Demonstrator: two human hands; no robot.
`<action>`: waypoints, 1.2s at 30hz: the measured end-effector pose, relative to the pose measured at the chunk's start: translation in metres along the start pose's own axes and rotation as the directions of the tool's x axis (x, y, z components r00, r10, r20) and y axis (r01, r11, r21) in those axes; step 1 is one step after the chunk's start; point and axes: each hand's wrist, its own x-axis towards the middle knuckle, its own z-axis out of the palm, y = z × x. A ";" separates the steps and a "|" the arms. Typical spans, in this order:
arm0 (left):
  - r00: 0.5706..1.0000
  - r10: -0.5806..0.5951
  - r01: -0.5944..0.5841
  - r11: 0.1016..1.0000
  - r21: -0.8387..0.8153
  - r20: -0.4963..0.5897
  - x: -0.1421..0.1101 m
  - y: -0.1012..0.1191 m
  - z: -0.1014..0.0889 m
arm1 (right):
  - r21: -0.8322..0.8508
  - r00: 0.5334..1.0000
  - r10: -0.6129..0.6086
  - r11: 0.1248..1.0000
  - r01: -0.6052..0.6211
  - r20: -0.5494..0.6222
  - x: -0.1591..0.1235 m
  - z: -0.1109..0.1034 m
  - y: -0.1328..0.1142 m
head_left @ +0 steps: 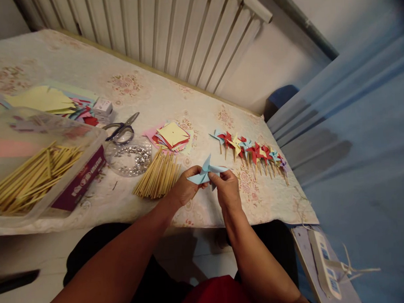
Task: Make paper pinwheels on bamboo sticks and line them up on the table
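Between my two hands is a light blue paper pinwheel, its blades folded in toward the middle. My left hand grips it from the left, with the fingers partly hidden behind the paper. My right hand pinches it from the right, the thumb pressed near its centre. Close by my left hand lies a bundle of thin wooden sticks. Just beyond them sits a stack of coloured paper squares, a yellow one on top. A row of finished-looking pinwheels on sticks lies to the right.
A round clear dish of small metal pins stands left of the sticks, with scissors behind it. Farther left is a clear plastic box of sticks. Paper sheets and a small white box lie behind. A power strip is at lower right.
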 end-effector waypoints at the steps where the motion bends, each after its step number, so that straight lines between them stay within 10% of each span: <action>1: 1.000 -0.007 0.007 1.000 0.003 -0.003 0.000 0.000 0.000 | 0.000 1.000 0.002 1.000 -0.002 0.001 0.000 0.000 0.000; 36: 0.990 -0.137 0.138 0.978 0.157 -0.019 0.001 -0.013 -0.003 | 0.100 0.992 0.117 0.988 -0.120 0.038 0.007 -0.001 0.002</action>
